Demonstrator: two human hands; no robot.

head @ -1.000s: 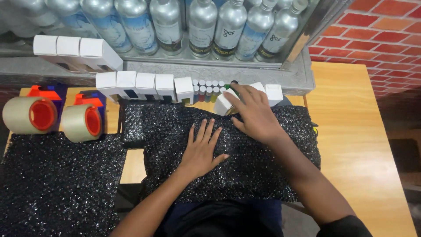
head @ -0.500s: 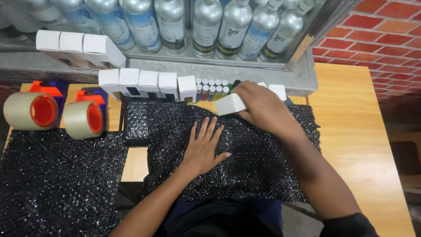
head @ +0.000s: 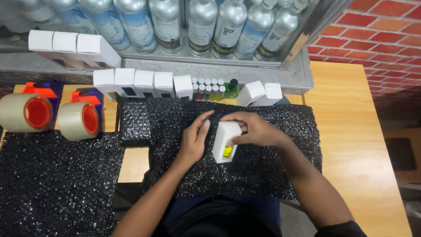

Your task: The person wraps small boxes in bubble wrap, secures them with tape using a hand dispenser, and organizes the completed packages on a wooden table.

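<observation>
A pale wooden table [head: 351, 145] carries everything, with a red brick wall [head: 377, 30] at its far right. Sheets of black bubble wrap [head: 263, 175] cover most of the tabletop in front of the person. Behind it a row of tall silver bottles [head: 201, 26] stands against a grey ledge. Two rolls of clear packing tape in orange-and-blue dispensers [head: 57, 116] sit at the left. A line of small white cardboard boxes [head: 144, 83] runs along the far edge of the wrap, beside a cluster of tiny capped vials [head: 212, 90]. At the centre the right hand [head: 256, 129] grips one small white box with a yellow window [head: 226, 141] from above, resting on the wrap, while the left hand [head: 193, 140] lies just beside it, fingers touching its side.
</observation>
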